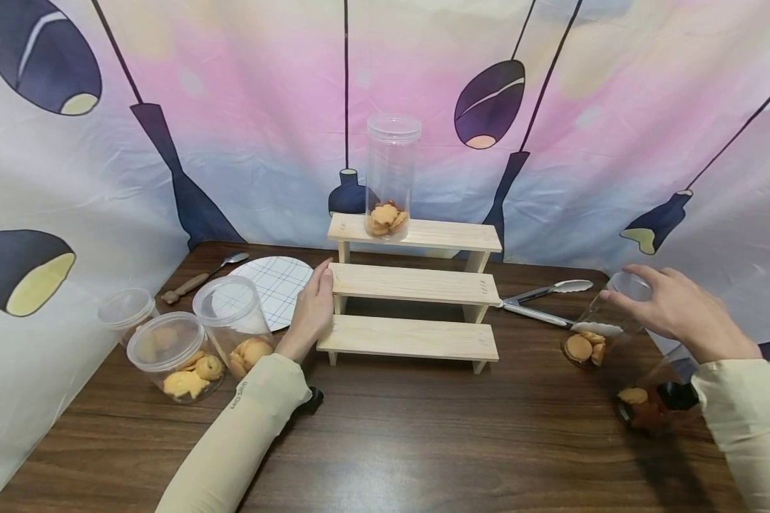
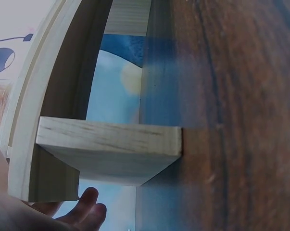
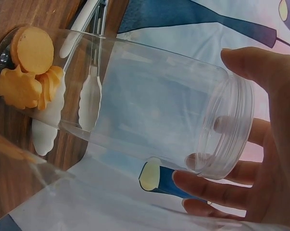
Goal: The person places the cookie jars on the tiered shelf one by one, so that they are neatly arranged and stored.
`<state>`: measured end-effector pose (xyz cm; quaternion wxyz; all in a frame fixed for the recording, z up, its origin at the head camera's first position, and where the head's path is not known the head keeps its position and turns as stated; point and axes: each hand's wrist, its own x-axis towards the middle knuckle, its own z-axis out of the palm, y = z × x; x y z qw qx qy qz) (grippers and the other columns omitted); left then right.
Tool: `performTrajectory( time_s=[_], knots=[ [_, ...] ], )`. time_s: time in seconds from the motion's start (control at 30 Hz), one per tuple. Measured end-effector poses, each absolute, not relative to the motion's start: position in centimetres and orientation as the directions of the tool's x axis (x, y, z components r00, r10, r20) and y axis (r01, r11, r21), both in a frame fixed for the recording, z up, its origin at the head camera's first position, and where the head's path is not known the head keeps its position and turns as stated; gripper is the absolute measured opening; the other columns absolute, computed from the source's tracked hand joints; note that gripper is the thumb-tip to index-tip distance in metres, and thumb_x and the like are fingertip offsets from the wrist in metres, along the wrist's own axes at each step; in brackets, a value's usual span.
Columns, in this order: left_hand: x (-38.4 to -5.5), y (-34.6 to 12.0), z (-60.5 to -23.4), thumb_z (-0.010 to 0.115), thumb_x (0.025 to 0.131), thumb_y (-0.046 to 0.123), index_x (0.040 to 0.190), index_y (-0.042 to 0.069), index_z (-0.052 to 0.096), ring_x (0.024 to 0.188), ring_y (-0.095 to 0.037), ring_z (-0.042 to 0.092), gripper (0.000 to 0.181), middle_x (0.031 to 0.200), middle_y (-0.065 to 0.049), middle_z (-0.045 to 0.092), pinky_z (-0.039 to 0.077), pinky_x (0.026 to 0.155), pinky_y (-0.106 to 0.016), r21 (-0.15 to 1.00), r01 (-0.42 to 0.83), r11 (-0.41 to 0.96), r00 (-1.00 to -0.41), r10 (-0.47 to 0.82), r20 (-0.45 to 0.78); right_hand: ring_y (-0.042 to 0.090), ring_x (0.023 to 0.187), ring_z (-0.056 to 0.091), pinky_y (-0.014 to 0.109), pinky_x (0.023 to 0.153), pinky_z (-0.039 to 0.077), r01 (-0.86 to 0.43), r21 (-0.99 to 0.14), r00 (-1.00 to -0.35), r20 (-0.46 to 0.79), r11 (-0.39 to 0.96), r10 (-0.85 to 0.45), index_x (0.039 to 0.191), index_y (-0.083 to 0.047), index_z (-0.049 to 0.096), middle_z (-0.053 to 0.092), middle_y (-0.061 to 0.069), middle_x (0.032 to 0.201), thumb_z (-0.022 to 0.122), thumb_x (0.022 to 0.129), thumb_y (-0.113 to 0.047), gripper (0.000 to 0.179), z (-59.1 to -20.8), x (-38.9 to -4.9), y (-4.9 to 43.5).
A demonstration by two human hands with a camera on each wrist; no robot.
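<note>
A three-step wooden stand [image 1: 413,336] stands in the middle of the table. My left hand [image 1: 314,306] holds its left end; in the left wrist view the fingers [image 2: 89,211] curl behind the end of a step. Over at the right, my right hand [image 1: 686,310] grips the lid end of a tall clear jar [image 3: 154,101], thumb on one side and fingers on the other. Round and ridged cookies [image 3: 34,50] lie at the bottom of this jar. On the top step stands another tall clear jar [image 1: 391,164] with cookies low inside.
Several lidded cookie jars [image 1: 167,342] cluster at the left, before a checked round plate [image 1: 279,285] and a spoon [image 1: 202,279]. Metal tongs [image 1: 539,311] lie right of the stand. Another clear jar [image 1: 635,406] is partly behind my right forearm. A printed cloth [image 1: 263,142] hangs behind.
</note>
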<state>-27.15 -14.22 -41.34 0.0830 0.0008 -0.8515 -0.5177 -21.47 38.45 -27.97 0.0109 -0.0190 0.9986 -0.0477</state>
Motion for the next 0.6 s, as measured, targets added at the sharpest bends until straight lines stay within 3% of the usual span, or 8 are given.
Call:
performTrajectory(
  time_s=[0.37, 0.6],
  knots=[
    [-27.1, -14.2, -41.4, 0.018, 0.106, 0.055, 0.157, 0.030, 0.031, 0.145, -0.028, 0.034, 0.059, 0.158, -0.006, 0.038, 0.026, 0.119, -0.047, 0.883, 0.086, 0.462, -0.985, -0.092, 0.144, 0.064, 0.123, 0.032, 0.080, 0.080, 0.035, -0.020, -0.097, -0.999, -0.047, 0.995, -0.025, 0.154, -0.002, 0.029, 0.028, 0.046, 0.141, 0.042, 0.095, -0.070, 0.091, -27.6, -21.6, 38.3],
    [-27.2, -14.3, -41.5, 0.019, 0.106, 0.055, 0.157, 0.030, 0.032, 0.145, -0.030, 0.034, 0.059, 0.158, -0.006, 0.038, 0.026, 0.119, -0.048, 0.881, 0.091, 0.464, -0.985, -0.091, 0.149, 0.062, 0.119, 0.038, 0.076, 0.074, 0.040, -0.043, -0.079, -0.998, 0.047, 0.996, -0.039, 0.151, -0.001, 0.035, 0.033, 0.047, 0.137, 0.044, 0.096, -0.068, 0.086, -26.7, -21.6, 37.4]
  ],
)
